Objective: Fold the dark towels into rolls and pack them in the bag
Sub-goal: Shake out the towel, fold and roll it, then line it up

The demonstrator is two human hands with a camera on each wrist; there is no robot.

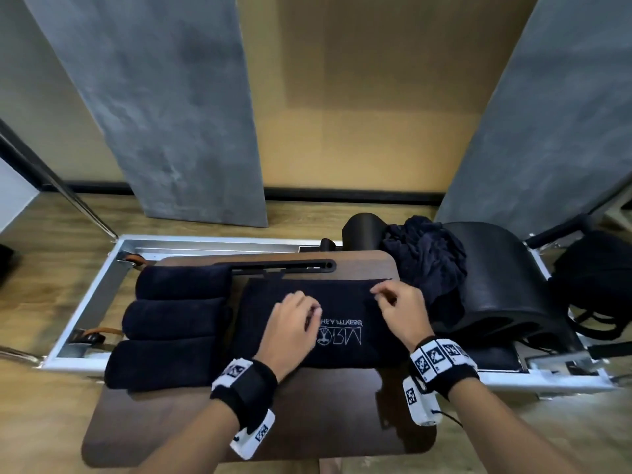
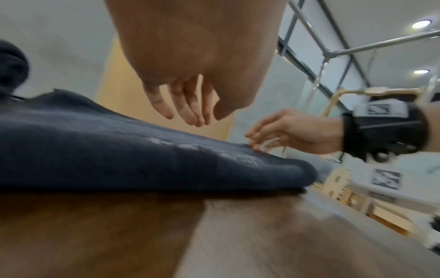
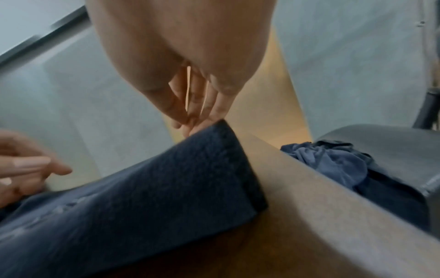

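A folded dark towel (image 1: 342,350) with a white logo lies flat in the middle of the brown table (image 1: 307,415). My left hand (image 1: 294,316) hovers just over its left part, and the left wrist view shows its fingers (image 2: 188,111) loose and holding nothing. My right hand (image 1: 393,299) is at the towel's far right edge; in the right wrist view its fingertips (image 3: 197,120) pinch that corner of the towel (image 3: 154,188). Three rolled dark towels (image 1: 174,318) lie side by side on the table's left. The black bag (image 1: 595,278) stands at the far right.
A heap of loose dark towels (image 1: 424,254) rests on a black padded barrel (image 1: 496,278) right of the table. A metal-framed exercise machine (image 1: 102,289) runs behind and under the table. A black slotted bar (image 1: 290,266) lies along the table's far edge.
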